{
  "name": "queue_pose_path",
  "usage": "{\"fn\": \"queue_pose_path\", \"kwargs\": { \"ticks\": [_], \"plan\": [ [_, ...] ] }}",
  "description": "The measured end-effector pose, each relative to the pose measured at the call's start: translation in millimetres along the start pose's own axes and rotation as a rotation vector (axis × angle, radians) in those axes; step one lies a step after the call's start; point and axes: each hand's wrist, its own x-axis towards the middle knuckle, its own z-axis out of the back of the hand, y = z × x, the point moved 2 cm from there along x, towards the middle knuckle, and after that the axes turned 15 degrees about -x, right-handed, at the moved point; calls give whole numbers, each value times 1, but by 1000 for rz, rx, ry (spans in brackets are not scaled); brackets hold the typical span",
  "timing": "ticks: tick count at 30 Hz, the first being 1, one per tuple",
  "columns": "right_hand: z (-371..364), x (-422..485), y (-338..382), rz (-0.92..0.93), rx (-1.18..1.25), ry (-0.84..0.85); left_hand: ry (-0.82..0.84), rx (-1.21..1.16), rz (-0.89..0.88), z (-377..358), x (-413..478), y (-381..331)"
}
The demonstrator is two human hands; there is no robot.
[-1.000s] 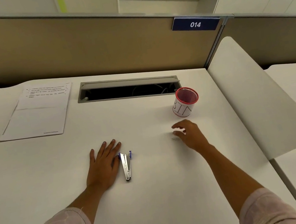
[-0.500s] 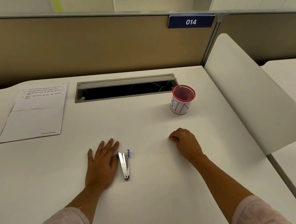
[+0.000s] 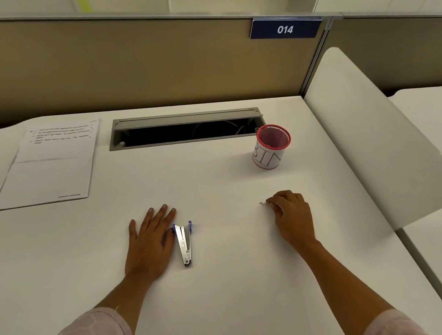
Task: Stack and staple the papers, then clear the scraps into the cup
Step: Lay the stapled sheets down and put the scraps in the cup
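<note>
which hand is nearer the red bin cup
Right. The right hand rests curled on the desk just in front of the red cup, slightly to its right. The left hand lies flat beside the stapler, well off to the cup's left.

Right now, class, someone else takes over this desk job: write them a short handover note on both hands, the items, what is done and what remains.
Left hand: flat on the desk, beside the stapler.
Right hand: curled, fingertips pinching at a tiny metal scrap.
Papers: stacked at far left; whether they are stapled cannot be seen.
Cup marked BIN: upright, beyond the right hand.
Left: get the scrap into the cup.
</note>
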Motion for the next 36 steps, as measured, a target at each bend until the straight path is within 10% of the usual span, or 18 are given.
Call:
{"fn": "queue_pose_path", "kwargs": {
  "ticks": [36],
  "plan": [
    [-17,11,49,-115,-325,139,0,-14,-1,2,0,-2]
  ]
}}
